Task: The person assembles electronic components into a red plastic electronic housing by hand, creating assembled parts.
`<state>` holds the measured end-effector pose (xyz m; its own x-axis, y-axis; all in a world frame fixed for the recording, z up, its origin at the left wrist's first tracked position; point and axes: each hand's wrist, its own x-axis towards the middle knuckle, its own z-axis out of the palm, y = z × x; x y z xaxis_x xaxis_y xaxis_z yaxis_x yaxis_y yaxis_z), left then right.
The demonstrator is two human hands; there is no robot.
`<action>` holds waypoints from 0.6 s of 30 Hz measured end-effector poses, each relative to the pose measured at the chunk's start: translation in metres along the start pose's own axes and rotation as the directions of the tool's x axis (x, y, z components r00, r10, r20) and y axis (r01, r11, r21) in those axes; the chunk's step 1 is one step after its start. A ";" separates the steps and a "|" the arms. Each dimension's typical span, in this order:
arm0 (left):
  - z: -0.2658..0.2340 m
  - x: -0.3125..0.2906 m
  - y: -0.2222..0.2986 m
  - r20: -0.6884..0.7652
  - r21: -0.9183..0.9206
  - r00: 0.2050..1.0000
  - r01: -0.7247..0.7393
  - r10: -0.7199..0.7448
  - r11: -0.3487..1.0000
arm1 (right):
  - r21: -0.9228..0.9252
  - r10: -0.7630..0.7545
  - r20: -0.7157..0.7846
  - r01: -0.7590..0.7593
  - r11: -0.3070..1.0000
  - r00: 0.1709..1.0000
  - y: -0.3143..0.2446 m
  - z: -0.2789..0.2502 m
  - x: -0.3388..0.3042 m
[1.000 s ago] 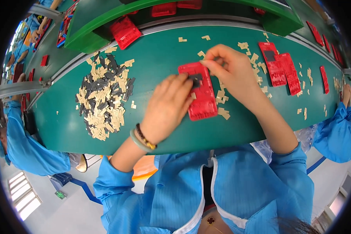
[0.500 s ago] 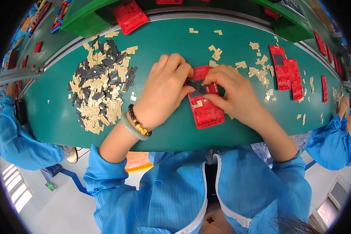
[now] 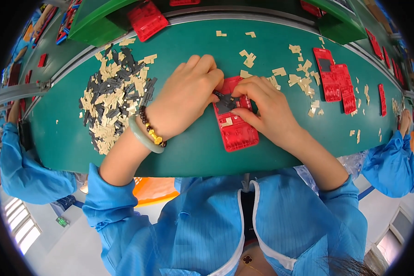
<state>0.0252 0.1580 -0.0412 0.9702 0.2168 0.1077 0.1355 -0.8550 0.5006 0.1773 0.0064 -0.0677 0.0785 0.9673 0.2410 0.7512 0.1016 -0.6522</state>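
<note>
Housing, red [image 3: 240,135], flat on green bench [image 3: 184,161], below both hands. Dark strip [image 3: 225,99] over its grey patch [image 3: 222,109]: one end pinched in left hand [image 3: 186,99], other end between thumb and index of right hand [image 3: 272,110], can't tell if gripped. Change: right hand off housing's top edge, now at strip; means both hands tied up on one piece. Cream tab [image 3: 227,122] just below right thumb; mixed heap [image 3: 112,101] left of left hand; overlapping red parts [image 3: 329,87] well right of right hand.

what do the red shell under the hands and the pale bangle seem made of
Red shell: probably moulded plastic, semi-glossy, judging by its fine raised relief and highlights.
Pale green bangle: smooth and polished, perhaps jade, though its soft sheen would also fit glass or resin.
</note>
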 end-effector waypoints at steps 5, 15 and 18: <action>-0.005 0.007 -0.003 0.077 0.101 0.996 -0.051 0.043 0.994 | 0.011 -0.020 -0.022 0.020 1.000 1.000 -0.002 0.004 0.000; -0.016 -0.010 0.013 0.039 -0.024 0.998 0.056 -0.055 0.998 | 0.015 0.014 0.035 -0.015 1.000 0.999 -0.004 -0.006 0.009; 0.013 -0.052 0.036 -0.130 0.036 0.991 0.008 -0.004 0.999 | -0.012 -0.084 0.101 0.086 0.996 0.991 0.000 -0.008 0.015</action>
<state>-0.0183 0.1095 -0.0395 0.9353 0.2795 0.2170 0.1506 -0.8694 0.4706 0.1836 0.0191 -0.0578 -0.0518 0.9739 0.2208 0.7633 0.1812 -0.6202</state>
